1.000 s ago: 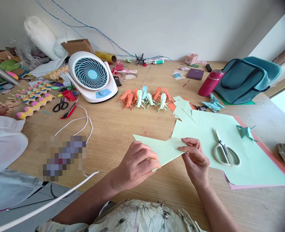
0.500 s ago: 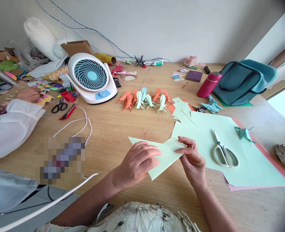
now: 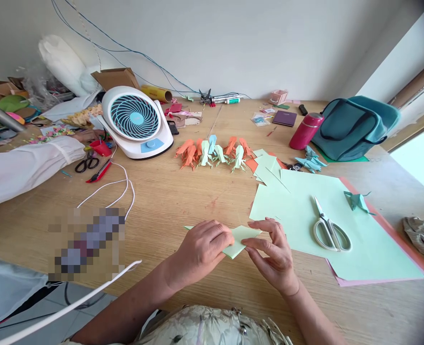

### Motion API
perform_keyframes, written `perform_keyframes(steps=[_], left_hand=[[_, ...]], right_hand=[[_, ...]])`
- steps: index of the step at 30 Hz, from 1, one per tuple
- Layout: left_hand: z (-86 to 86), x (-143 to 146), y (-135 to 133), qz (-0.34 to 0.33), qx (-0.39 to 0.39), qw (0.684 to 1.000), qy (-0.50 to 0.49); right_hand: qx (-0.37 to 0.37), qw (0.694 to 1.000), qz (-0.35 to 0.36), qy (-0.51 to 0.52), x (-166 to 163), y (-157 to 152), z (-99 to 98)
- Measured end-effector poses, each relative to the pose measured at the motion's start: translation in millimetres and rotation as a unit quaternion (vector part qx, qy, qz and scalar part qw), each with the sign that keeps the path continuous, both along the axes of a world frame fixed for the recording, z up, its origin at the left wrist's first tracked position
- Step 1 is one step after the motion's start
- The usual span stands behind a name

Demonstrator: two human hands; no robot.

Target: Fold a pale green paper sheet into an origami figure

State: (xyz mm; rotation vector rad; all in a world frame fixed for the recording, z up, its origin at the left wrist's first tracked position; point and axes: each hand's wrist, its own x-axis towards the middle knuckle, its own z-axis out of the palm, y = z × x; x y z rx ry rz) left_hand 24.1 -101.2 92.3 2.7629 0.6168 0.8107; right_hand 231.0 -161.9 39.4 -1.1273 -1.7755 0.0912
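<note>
A folded piece of pale green paper (image 3: 241, 238) is held just above the table's front part. My left hand (image 3: 203, 247) is closed over its left side and covers much of it; a thin green tip sticks out past the knuckles. At the paper's right edge, my right hand (image 3: 274, 258) pinches it between thumb and fingers. White-handled scissors (image 3: 329, 230) lie to the right on large pale green sheets (image 3: 298, 206). Several folded paper insects in orange, green and blue (image 3: 204, 153) stand in a row beyond my hands.
A white fan (image 3: 136, 122) stands at back left, with a cable trailing forward. A co-worker's white sleeve (image 3: 28, 163) reaches in from the left, near black scissors (image 3: 86, 163) and a red cutter (image 3: 99, 171). A pink bottle (image 3: 306, 131) and teal bag (image 3: 351, 127) stand at back right.
The paper is now folded smaller, and both hands have come lower, with the left one drawn over it. The co-worker's arm has stretched farther across the table toward the fan.
</note>
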Motion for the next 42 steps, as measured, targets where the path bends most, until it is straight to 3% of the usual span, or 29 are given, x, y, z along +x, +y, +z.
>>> perform_keyframes(steps=[11, 17, 21, 24, 27, 30, 34, 42], left_hand=[[8.4, -7.1, -2.4, -0.024, -0.033, 0.997, -0.065], [15.1, -13.8, -8.5, -0.004, 0.026, 0.998, -0.063], [-7.7, -13.4, -12.1, 0.06, 0.096, 0.993, -0.026], [-33.2, -11.3, -15.2, 0.092, 0.045, 0.992, 0.068], [-47.4, -12.8, -19.2, 0.071, -0.076, 0.984, 0.146], [-49.0, -16.2, -20.4, 0.031, -0.131, 0.976, 0.172], [-53.0, -15.3, -15.0, 0.001, -0.111, 0.974, 0.198], [-76.7, -10.8, -4.3, -0.027, -0.09, 0.968, 0.233]], right_hand=[[0.003, 0.999, -0.048, -0.005, 14.0, 6.5, -13.4], [-0.023, 0.991, -0.129, 0.016, 24.5, 15.9, -18.9], [-0.065, 0.987, -0.14, 0.041, 25.6, 18.6, -21.4], [-0.091, 0.986, -0.132, 0.042, 23.4, 18.9, -23.6], [-0.115, 0.986, -0.114, 0.042, 21.4, 18.6, -25.6], [-0.137, 0.986, -0.092, 0.04, 19.9, 17.9, -27.4], [-0.169, 0.984, -0.056, 0.023, 17.1, 14.1, -28.5], [-0.241, 0.967, 0.029, -0.072, 6.6, -13.5, -23.0]])
